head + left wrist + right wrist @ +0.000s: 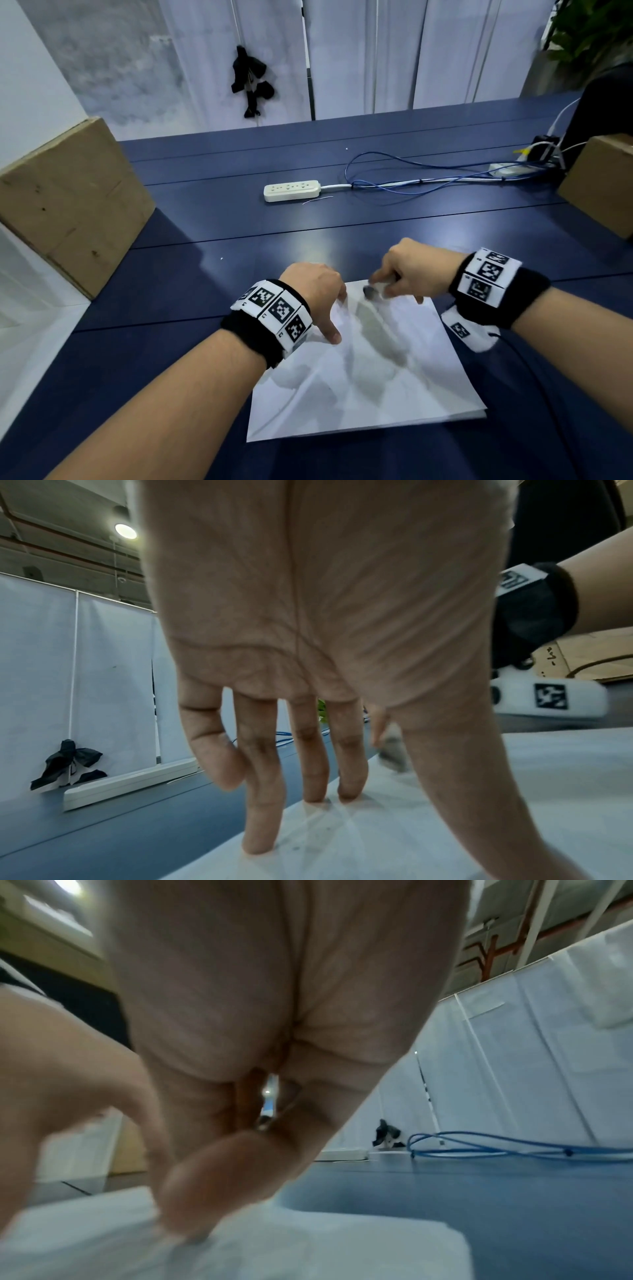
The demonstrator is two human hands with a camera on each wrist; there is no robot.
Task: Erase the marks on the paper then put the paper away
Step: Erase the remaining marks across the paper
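On the near part of the dark blue worktop (191, 301) lies the white paper (376, 377), flat but creased, one corner pointing away from the person. The left hand (315, 291) holds it down at its far left edge: in the left wrist view the straight fingers (263, 799) stand spread with their tips on the sheet, gripping nothing. The right hand (411, 267) hovers over the paper's far corner, its fingers curled and pinching a small grey eraser (370, 292) whose tip meets the sheet; the hand is blurred there, and the right wrist view shows only a blurred fist above the white surface. Farther back on the worktop rest a white power strip (292, 191) and a loop of blue cable (394, 171), well apart from the paper. Cardboard boxes (68, 205) stand at the left and right edges
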